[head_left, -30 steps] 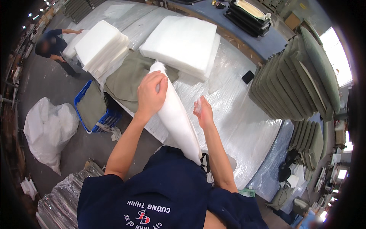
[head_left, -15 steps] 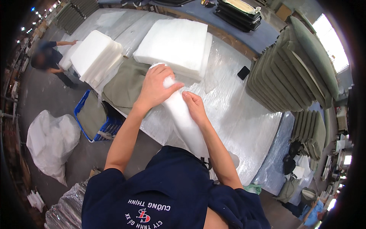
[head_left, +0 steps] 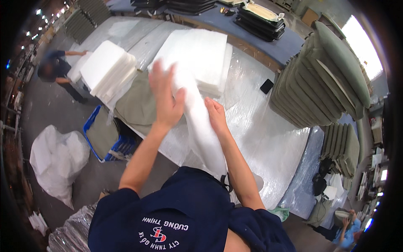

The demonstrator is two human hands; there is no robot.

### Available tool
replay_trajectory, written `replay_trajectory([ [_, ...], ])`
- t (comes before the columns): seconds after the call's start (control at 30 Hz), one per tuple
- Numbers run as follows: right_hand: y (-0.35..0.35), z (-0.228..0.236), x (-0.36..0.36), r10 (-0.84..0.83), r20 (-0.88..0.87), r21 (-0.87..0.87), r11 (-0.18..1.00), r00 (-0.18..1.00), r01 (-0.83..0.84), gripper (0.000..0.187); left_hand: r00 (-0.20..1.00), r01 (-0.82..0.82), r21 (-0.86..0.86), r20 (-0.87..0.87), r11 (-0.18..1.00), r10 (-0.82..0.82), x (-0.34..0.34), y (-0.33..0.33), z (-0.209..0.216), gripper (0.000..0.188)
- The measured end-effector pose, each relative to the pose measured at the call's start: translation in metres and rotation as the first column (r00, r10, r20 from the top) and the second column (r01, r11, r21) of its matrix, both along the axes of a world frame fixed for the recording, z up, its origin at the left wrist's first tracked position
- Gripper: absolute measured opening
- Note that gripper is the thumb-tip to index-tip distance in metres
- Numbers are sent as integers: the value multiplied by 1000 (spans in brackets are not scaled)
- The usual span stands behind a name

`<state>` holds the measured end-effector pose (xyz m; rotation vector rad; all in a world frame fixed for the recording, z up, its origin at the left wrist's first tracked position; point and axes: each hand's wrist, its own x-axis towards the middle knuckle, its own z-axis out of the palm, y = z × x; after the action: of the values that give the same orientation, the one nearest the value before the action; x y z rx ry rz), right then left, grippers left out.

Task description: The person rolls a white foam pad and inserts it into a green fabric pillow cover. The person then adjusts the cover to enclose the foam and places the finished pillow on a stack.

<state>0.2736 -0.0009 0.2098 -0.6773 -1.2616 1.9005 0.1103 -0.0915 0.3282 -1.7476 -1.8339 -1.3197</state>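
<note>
A piece of white padding, soft and seen nearly edge-on, stands tilted in front of my body over the plastic-covered table. My right hand is closed at its right side, thumb on top, and the fingers behind are partly hidden. My left hand is off the padding's upper left side, fingers spread and blurred by motion. Just beyond lies a stack of white padding sheets. An olive-green cushion cover rests on the table left of my left hand.
Olive-green cushions rise in a tall stack on the right, beside a black phone. A second white padding stack is at left, near a co-worker. A blue crate and white plastic bag stand on the floor.
My left hand has let go of the padding's upper end and opened, moving slightly left. My right hand stays closed on the padding's side.
</note>
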Motion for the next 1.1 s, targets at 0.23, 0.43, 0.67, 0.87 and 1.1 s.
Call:
replay_trajectory([
  [0.23,-11,12,-18,-127,-36,-91,988,991,124,38,509,392,-35,841,919,-186,73,-38,-162,77],
  [0.43,-21,83,-16,-348,53,-190,917,936,351,42,217,462,10,968,887,-124,77,-22,-71,77],
  [0.67,28,-7,-8,-404,181,-40,908,897,417,48,222,574,-207,971,792,92,59,14,-134,80],
  [0.87,61,0,12,-106,426,-212,954,899,212,58,868,446,-357,398,821,-298,24,43,-102,69],
  [1.1,54,-29,-30,-367,341,341,906,865,250,51,969,218,-485,209,847,-130,35,48,-95,65],
])
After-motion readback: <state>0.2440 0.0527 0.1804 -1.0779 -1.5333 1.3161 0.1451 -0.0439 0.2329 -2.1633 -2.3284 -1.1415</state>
